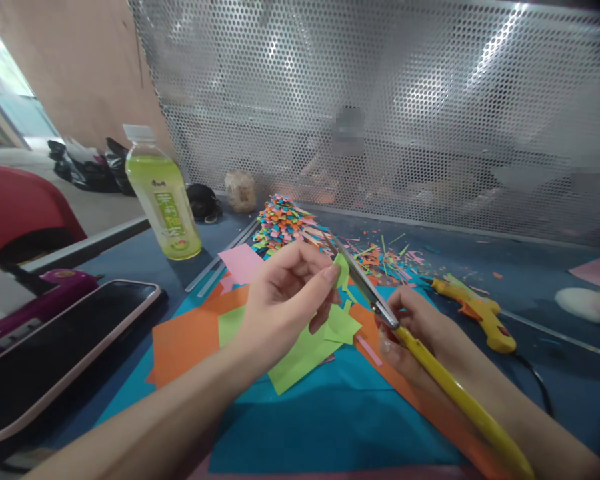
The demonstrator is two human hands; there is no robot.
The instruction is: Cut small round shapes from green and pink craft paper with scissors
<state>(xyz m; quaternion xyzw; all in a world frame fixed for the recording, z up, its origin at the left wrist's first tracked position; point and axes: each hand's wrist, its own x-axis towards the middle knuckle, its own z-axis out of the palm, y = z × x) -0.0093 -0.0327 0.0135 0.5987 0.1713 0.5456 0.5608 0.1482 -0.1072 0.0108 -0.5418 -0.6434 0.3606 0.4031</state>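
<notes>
Between the thumb and fingers of my left hand (295, 293) is a small piece of lime-green paper (342, 269). My right hand (420, 333) is closed around long scissors (450, 387) with yellow handles. Their metal blades point up and to the left, right beside the green piece; whether they touch it I cannot tell. Below my hands lie a lime-green sheet (293, 370), an orange sheet (185, 343) and large blue paper (320, 433). A pink piece of paper (241, 263) lies just beyond my left hand.
A heap of colourful paper bits (283, 223) stands behind, with thin scraps (387, 257) scattered beside it. A yellow glue gun (473, 310) lies at right. On the left are a bottle of green drink (163, 200) and a phone (65, 353). A perforated metal panel (280, 87) rises behind.
</notes>
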